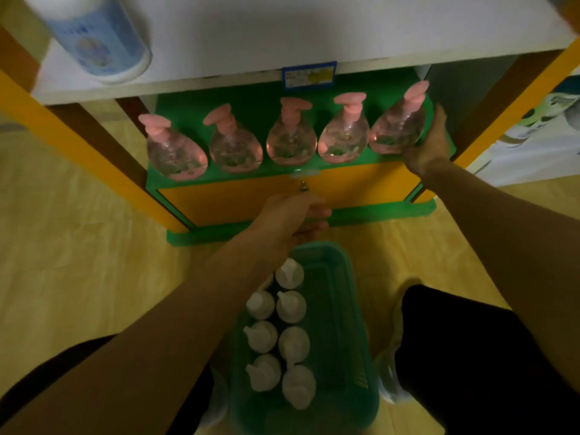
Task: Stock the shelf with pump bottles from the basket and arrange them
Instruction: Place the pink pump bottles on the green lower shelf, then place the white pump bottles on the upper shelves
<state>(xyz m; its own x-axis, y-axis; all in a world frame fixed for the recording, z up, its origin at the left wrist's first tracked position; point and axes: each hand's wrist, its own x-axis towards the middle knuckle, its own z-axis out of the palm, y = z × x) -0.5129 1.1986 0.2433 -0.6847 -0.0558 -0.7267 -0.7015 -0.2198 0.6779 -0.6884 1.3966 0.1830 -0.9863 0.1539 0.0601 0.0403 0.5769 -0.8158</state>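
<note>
1. The right hand [428, 146] was wrapped around the far side of the rightmost pink pump bottle [398, 128], fingers closed on its clear, rounded body as it stood at the right end of the green shelf [370, 160].
2. The left hand [293, 216] was curled shut over the far rim of the green basket [339, 309], just in front of the shelf unit's base.
3. Four more pink bottles [232, 147] stood in a row to the left of the held one, all along the front edge of the green shelf, pink pump heads up; the two nearest the held bottle sat close together, the left pair slightly more spread.
4. Inside the basket, seven white pump bottles [292, 306] stood upright in two columns along its left side; the right side of the basket showed bare floor.
5. An orange panel [251, 199] with a small metal knob [303, 186] ran beneath the green shelf.
6. Above, a white shelf [282, 32] carried a blue-and-yellow price tag [309, 75] on its front edge and a white bottle with a blue label [100, 39] at its left end.
7. The basket rested on a pale wooden floor [78, 262] between the person's dark-clothed knees.
</note>
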